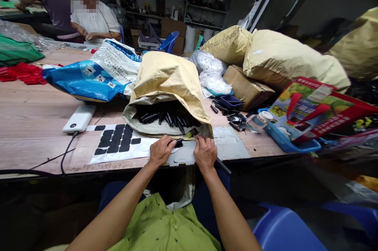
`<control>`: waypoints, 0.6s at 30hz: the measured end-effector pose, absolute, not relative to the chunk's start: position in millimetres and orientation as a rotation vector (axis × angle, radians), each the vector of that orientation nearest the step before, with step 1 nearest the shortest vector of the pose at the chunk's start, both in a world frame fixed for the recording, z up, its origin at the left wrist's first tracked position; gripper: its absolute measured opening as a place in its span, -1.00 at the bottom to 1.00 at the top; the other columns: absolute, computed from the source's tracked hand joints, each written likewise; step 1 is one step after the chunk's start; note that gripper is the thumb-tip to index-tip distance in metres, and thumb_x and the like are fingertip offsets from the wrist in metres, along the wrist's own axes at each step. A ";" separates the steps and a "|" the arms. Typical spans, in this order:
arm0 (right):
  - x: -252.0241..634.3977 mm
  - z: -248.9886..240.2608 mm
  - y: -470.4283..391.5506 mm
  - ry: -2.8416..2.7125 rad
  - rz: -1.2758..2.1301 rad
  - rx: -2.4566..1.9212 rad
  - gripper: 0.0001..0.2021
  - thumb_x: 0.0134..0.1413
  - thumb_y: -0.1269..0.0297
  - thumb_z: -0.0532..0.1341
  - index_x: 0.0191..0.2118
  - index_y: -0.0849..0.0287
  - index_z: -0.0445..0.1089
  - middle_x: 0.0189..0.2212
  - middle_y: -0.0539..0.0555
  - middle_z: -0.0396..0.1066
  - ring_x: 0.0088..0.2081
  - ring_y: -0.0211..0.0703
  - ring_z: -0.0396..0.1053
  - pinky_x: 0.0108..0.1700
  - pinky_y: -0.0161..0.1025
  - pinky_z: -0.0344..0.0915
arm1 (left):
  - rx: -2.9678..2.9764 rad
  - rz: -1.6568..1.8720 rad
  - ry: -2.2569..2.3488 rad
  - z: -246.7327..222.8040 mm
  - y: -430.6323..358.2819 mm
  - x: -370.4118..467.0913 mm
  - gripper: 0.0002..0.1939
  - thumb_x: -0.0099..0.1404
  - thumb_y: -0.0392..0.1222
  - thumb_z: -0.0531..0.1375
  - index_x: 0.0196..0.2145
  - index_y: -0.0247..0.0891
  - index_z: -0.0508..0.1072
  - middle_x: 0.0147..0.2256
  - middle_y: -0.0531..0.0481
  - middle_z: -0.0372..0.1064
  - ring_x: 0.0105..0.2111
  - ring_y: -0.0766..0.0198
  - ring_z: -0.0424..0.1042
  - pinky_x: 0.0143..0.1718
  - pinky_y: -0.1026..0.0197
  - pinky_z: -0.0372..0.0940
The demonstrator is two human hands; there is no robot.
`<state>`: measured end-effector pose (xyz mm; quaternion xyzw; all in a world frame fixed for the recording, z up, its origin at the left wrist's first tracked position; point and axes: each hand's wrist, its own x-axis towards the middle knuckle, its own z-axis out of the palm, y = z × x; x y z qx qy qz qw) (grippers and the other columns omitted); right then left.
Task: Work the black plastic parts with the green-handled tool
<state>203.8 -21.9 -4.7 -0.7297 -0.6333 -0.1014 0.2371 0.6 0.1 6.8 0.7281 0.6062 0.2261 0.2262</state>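
My left hand is closed on a small black part at the table's front edge. To its right, my right hand is also closed, with a thin tool whose dark handle sticks out below the palm; its tip is too small to make out. Just beyond both hands lies an open yellow woven sack, its mouth facing me, with several black pieces inside. A grey board is under my hands. Left of them lies a white sheet with black rounded stickers.
A white power bank with a cable and a blue-white bag are at left. On the right are loose black parts, a jar, a blue tray and full sacks. Two people sit across the table.
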 end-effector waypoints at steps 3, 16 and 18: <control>204.3 -5.7 -22.1 -1.735 -0.283 -1.998 -0.74 0.29 0.30 0.18 0.04 0.04 0.49 -0.21 0.12 0.38 -0.16 -0.05 0.21 -0.17 -0.18 0.04 | 2.014 0.625 1.686 4.7 -0.3 0.7 -0.67 0.48 0.04 0.01 -0.15 -0.05 0.55 -0.20 0.08 0.45 -0.14 0.25 0.44 -0.24 0.25 0.16; 204.6 -6.8 -20.9 -1.728 -0.282 -2.009 -0.73 0.25 0.32 0.20 0.03 0.01 0.48 -0.19 0.10 0.39 -0.15 -0.04 0.22 -0.18 -0.16 0.05 | 1.926 0.786 1.481 18.9 -13.8 -4.2 -0.65 0.47 0.02 0.00 -0.20 -0.14 0.54 -0.24 0.03 0.44 -0.19 0.23 0.43 -0.15 0.23 0.22; 204.8 -7.5 -20.7 -1.727 -0.294 -2.007 -0.73 0.25 0.32 0.20 0.03 0.02 0.48 -0.20 0.10 0.39 -0.15 -0.04 0.22 -0.18 -0.16 0.05 | 1.908 0.829 1.319 25.7 -35.4 -5.5 -0.66 0.47 0.02 0.01 -0.19 -0.16 0.52 -0.22 0.00 0.47 -0.18 0.22 0.44 -0.12 0.23 0.24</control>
